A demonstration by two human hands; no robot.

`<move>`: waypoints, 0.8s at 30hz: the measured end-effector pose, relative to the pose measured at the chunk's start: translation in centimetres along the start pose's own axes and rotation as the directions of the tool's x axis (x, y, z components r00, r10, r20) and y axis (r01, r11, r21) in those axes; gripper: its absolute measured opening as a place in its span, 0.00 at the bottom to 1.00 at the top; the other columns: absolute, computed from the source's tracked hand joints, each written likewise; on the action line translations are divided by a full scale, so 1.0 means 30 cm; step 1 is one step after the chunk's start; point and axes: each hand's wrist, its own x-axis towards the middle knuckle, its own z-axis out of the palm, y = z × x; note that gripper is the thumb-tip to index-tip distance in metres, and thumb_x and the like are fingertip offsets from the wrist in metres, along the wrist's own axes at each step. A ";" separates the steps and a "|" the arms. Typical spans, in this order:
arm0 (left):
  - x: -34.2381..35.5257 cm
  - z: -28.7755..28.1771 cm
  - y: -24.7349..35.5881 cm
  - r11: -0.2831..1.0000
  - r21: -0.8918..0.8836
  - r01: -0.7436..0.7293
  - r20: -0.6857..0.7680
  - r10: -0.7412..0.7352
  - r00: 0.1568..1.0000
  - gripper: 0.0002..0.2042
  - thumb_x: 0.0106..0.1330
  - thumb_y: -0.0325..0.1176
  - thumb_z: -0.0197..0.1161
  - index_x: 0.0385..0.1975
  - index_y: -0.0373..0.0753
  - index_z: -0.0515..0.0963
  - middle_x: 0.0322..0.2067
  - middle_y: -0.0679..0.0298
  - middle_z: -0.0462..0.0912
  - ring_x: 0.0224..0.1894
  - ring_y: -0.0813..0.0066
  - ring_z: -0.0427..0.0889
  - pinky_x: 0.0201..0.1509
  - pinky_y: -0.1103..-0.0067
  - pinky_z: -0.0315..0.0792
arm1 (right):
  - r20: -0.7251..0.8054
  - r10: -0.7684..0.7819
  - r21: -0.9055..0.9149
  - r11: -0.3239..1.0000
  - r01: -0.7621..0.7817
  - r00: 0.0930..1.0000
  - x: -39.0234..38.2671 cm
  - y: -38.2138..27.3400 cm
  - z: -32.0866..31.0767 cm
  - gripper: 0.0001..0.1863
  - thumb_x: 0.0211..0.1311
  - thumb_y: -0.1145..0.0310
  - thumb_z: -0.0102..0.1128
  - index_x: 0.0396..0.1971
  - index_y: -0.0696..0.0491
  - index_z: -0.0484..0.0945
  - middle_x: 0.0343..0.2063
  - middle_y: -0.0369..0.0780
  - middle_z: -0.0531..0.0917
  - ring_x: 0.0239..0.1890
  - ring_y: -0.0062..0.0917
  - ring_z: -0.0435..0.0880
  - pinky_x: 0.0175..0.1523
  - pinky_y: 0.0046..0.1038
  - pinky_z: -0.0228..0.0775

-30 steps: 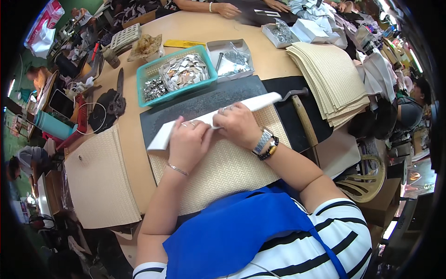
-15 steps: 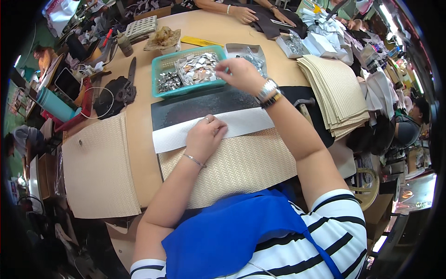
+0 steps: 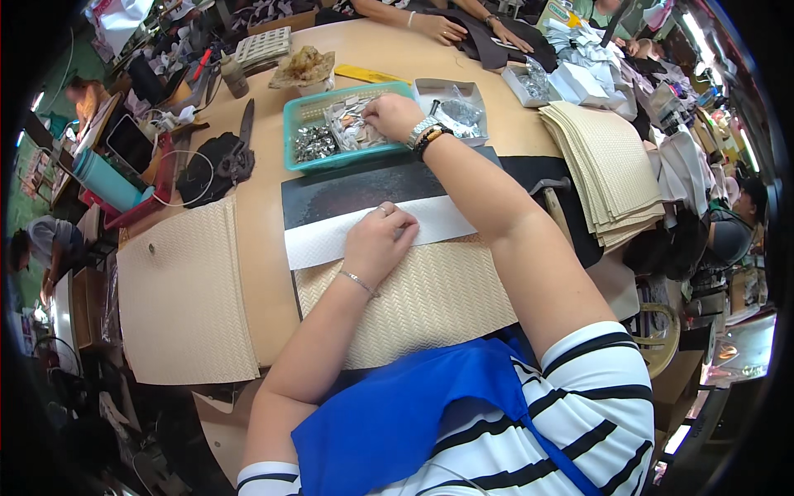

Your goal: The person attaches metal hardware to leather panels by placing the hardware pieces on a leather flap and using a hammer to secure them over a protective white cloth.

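Observation:
My left hand [image 3: 382, 244] rests with curled fingers on a white folded strip [image 3: 442, 221], which lies across a herringbone-textured cream sheet [image 3: 397, 306] on a dark grey slab [image 3: 331, 198]. My right hand [image 3: 389, 116] reaches into a teal basket [image 3: 308, 169], fingers closed among small pale pieces [image 3: 354, 131]; whether it grips one is unclear. Shiny metal bits [image 3: 313, 142] fill the basket's left part. A box with bagged hardware [image 3: 455, 116] stands beside it. A wooden-handled hammer [image 3: 556, 215] lies right of the slab, on black material.
Cream sheets are piled at left [image 3: 178, 298] and right [image 3: 600, 165]. A knife [image 3: 246, 124], yellow bar [image 3: 364, 73], bottle [image 3: 233, 78] and red tray with teal tumbler [image 3: 112, 183] sit around the table. A co-worker's hands [image 3: 488, 33] handle dark fabric across it.
My right hand has left the white strip and moved forward into the basket. The strip now lies flatter under my left hand. The head view has shifted slightly.

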 end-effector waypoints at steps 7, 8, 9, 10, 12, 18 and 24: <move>0.001 -0.004 -0.003 1.000 0.006 0.005 -0.001 -0.005 1.000 0.05 0.66 0.36 0.72 0.34 0.43 0.87 0.33 0.65 0.84 0.29 0.68 0.84 0.36 0.73 0.78 | -0.189 0.078 0.341 0.940 -0.009 0.979 -0.105 -0.048 -0.100 0.10 0.68 0.61 0.65 0.41 0.49 0.90 0.29 0.44 0.89 0.32 0.35 0.89 0.41 0.36 0.81; 0.003 -0.006 -0.003 1.000 0.002 0.013 0.002 -0.013 1.000 0.05 0.66 0.36 0.72 0.34 0.44 0.87 0.33 0.65 0.84 0.29 0.68 0.84 0.35 0.73 0.78 | -0.228 0.089 0.448 0.894 0.023 0.970 -0.139 -0.057 -0.117 0.10 0.69 0.62 0.66 0.41 0.50 0.89 0.27 0.44 0.89 0.29 0.33 0.89 0.39 0.34 0.81; -0.008 -0.014 -0.010 1.000 0.005 0.027 -0.006 -0.027 1.000 0.05 0.65 0.37 0.73 0.34 0.44 0.87 0.32 0.65 0.84 0.28 0.68 0.84 0.35 0.73 0.78 | -0.185 0.097 0.553 0.833 0.022 0.978 -0.190 -0.105 -0.150 0.12 0.69 0.61 0.68 0.41 0.54 0.89 0.26 0.40 0.89 0.27 0.22 0.86 0.37 0.26 0.79; -0.002 -0.007 -0.008 0.999 -0.023 0.046 0.024 -0.045 0.999 0.06 0.65 0.37 0.73 0.32 0.43 0.87 0.32 0.64 0.84 0.29 0.68 0.84 0.35 0.73 0.78 | -0.148 0.139 0.603 0.797 -0.022 0.979 -0.269 -0.114 -0.174 0.12 0.70 0.63 0.69 0.43 0.56 0.88 0.27 0.37 0.89 0.28 0.18 0.85 0.36 0.23 0.77; 0.003 0.000 -0.018 0.999 -0.044 -0.007 0.044 0.009 0.999 0.07 0.66 0.34 0.71 0.41 0.42 0.87 0.32 0.65 0.84 0.28 0.72 0.84 0.35 0.75 0.77 | -0.079 0.208 0.693 0.714 -0.096 0.975 -0.421 -0.140 -0.217 0.12 0.70 0.67 0.70 0.46 0.59 0.88 0.30 0.32 0.89 0.31 0.09 0.82 0.36 0.18 0.75; 0.006 0.000 -0.031 0.866 -0.432 0.250 0.109 -0.225 0.968 0.17 0.72 0.23 0.59 0.60 0.37 0.78 0.39 0.66 0.85 0.35 0.83 0.82 0.41 0.83 0.76 | 0.191 0.294 0.899 0.332 -0.288 0.936 -0.725 -0.198 -0.193 0.11 0.69 0.71 0.70 0.47 0.60 0.86 0.39 0.35 0.89 0.39 0.13 0.86 0.44 0.19 0.81; 0.011 0.009 -0.044 0.796 -0.519 0.312 0.177 -0.257 0.950 0.17 0.73 0.27 0.67 0.60 0.40 0.79 0.40 0.70 0.85 0.38 0.88 0.80 0.43 0.86 0.74 | 0.284 0.249 0.859 0.363 -0.361 0.926 -0.746 -0.182 -0.170 0.12 0.69 0.73 0.69 0.49 0.59 0.84 0.39 0.34 0.89 0.41 0.13 0.86 0.46 0.18 0.80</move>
